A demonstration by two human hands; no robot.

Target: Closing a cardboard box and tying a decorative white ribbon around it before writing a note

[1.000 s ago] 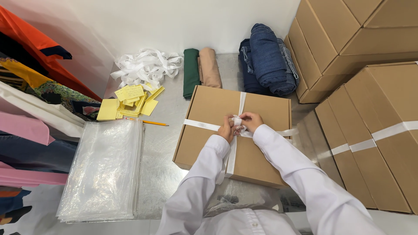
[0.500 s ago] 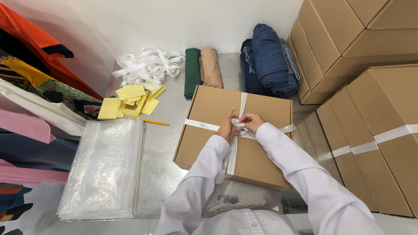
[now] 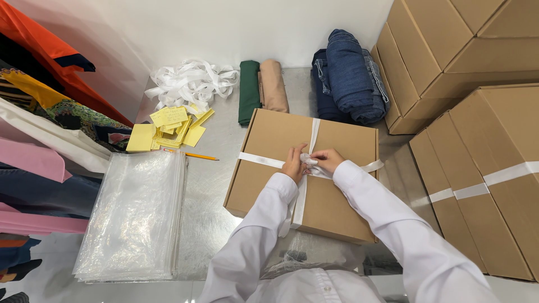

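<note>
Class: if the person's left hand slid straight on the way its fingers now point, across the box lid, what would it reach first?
Probably the white ribbon running up the cardboard box lid just beyond the left hand; further on lie the rolled jeans, though the exact line is uncertain.

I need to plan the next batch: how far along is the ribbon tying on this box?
Done: the white ribbon already crosses the closed cardboard box both ways. In hand: the left hand and right hand both pinch the ribbon at the crossing. Left: no finished knot or bow shows there yet.

White ribbon, brown cardboard box
</note>
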